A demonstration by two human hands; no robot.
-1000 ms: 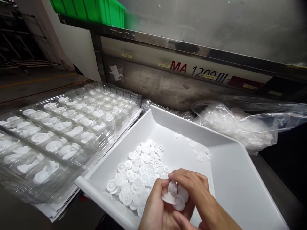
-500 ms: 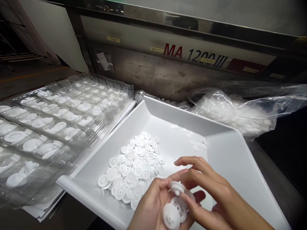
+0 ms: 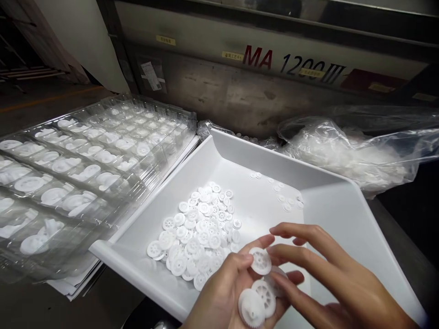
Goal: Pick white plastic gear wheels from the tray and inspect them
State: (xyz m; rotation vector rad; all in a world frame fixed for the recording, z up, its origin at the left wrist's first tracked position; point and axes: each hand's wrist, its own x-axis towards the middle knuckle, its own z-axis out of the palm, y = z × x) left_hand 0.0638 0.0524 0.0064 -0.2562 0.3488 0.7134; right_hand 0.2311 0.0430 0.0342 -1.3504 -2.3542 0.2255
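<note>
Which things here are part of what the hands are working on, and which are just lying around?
In hand:
left hand holding white gears
right hand touching them
gear pile in white tray

Lying about:
clear blister trays with white parts
plastic bag
machine panel
</note>
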